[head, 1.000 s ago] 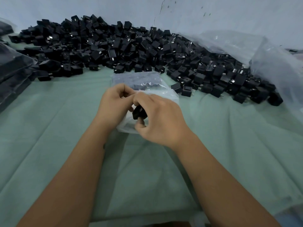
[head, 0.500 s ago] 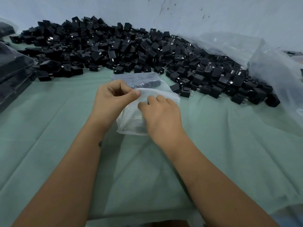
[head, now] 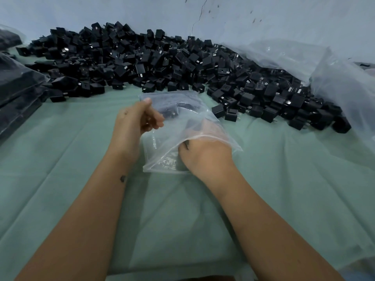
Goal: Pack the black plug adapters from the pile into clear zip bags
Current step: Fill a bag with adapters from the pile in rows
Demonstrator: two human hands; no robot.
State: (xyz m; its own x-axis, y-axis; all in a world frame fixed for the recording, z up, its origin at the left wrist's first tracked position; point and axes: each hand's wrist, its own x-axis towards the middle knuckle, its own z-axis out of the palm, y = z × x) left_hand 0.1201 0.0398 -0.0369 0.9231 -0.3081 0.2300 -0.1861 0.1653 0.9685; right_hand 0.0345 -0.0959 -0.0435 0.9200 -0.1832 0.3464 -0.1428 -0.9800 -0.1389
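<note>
Where blue wall (head: pixel 284 15) meets it, creased green cloth (head: pixel 304 179) (wide).

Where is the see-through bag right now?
In the head view, the clear plastic zip bag lies mid-frame on the green cloth, between both hands, just in front of the pile of black plug adapters.

- A pale blue-grey wall (head: pixel 284 19) is rising behind the desk, showing a thin crack (head: pixel 199 14).
- A creased green cloth (head: pixel 294 179) is covering the desk.
</note>
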